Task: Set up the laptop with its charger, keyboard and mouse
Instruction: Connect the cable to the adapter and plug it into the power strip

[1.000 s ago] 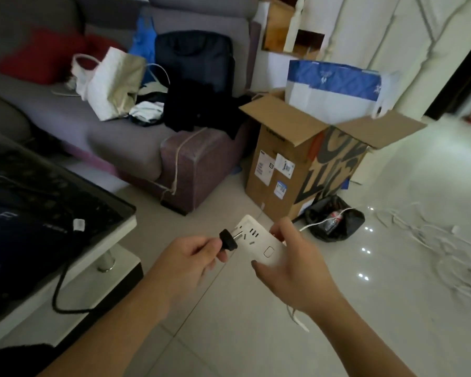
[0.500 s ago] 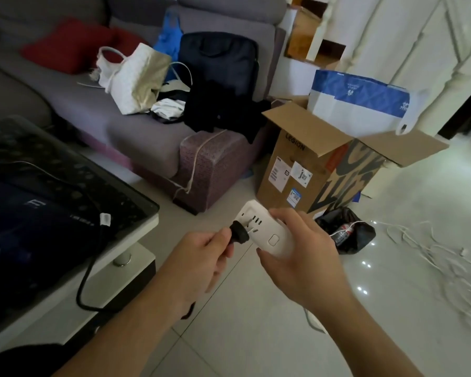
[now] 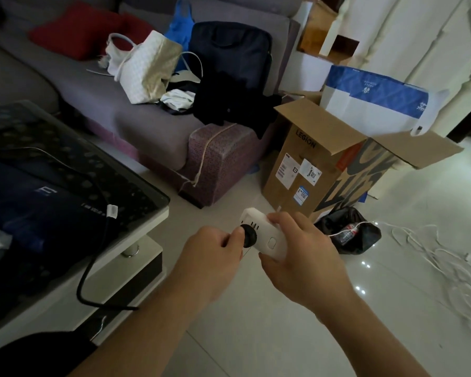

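My left hand [image 3: 211, 261] pinches a black charger plug [image 3: 248, 235], which sits against the sockets of a white power strip [image 3: 267, 238]. My right hand [image 3: 301, 254] grips that strip from the right side, above the floor. The plug's black cable [image 3: 91, 268] loops down from the glass coffee table [image 3: 136, 227] at the left and passes under my left forearm. A dark flat item with a pale logo, probably the laptop [image 3: 38, 202], lies on the table.
A grey sofa [image 3: 136, 115] with bags and clothes stands behind. An open cardboard box [image 3: 310, 170] holding a blue-and-white bag [image 3: 375, 104] is on the floor ahead. A black bag [image 3: 351, 235] and tangled white cables [image 3: 446, 257] lie on the tiles to the right.
The plug has gone from hovering beside the power strip, prongs showing, to sitting flush against its sockets. My view shifted slightly left and down.
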Demonstrator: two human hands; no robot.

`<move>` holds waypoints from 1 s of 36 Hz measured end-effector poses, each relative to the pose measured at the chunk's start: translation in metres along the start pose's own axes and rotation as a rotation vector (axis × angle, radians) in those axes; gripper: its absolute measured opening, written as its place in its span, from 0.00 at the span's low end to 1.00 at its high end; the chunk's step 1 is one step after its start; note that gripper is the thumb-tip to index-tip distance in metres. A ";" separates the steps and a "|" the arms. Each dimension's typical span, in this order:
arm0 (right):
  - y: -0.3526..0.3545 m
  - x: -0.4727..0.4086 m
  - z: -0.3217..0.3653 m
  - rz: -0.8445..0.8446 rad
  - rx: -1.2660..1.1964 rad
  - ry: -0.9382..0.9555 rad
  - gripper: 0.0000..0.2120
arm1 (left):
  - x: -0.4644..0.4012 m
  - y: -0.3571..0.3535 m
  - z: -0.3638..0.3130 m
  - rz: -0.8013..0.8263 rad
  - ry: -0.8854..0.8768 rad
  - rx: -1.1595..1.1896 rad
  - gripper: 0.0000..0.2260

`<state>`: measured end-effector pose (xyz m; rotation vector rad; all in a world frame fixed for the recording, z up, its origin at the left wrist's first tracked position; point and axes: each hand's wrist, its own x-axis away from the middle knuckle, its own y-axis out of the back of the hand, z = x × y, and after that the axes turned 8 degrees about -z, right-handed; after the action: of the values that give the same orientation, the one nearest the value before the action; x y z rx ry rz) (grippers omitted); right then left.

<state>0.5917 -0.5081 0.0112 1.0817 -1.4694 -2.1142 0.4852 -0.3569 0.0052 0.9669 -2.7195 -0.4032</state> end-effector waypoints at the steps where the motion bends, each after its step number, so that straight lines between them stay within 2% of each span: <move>1: -0.001 0.000 0.000 0.005 -0.005 -0.006 0.33 | 0.000 0.000 0.000 0.013 0.020 0.020 0.21; 6: -0.003 -0.002 0.001 -0.033 0.000 0.039 0.33 | -0.004 0.005 -0.003 0.110 0.093 0.078 0.20; 11: -0.004 -0.001 -0.002 -0.061 -0.029 0.078 0.34 | -0.005 0.006 -0.004 0.116 0.093 0.030 0.20; 16: -0.008 0.004 -0.002 -0.042 -0.043 0.157 0.32 | -0.005 0.006 -0.002 0.097 0.175 0.036 0.18; 23: -0.008 0.003 -0.009 -0.014 -0.190 0.074 0.31 | -0.005 0.011 -0.006 0.212 0.339 0.275 0.17; 32: -0.001 0.000 -0.012 -0.041 -0.411 -0.085 0.29 | -0.005 0.017 -0.006 0.334 0.382 0.483 0.19; 36: 0.000 -0.003 -0.013 -0.072 -0.413 -0.063 0.30 | -0.004 0.017 -0.006 0.354 0.366 0.515 0.20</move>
<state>0.6036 -0.5144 0.0102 0.9270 -0.9634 -2.3786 0.4801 -0.3431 0.0157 0.5580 -2.6050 0.5105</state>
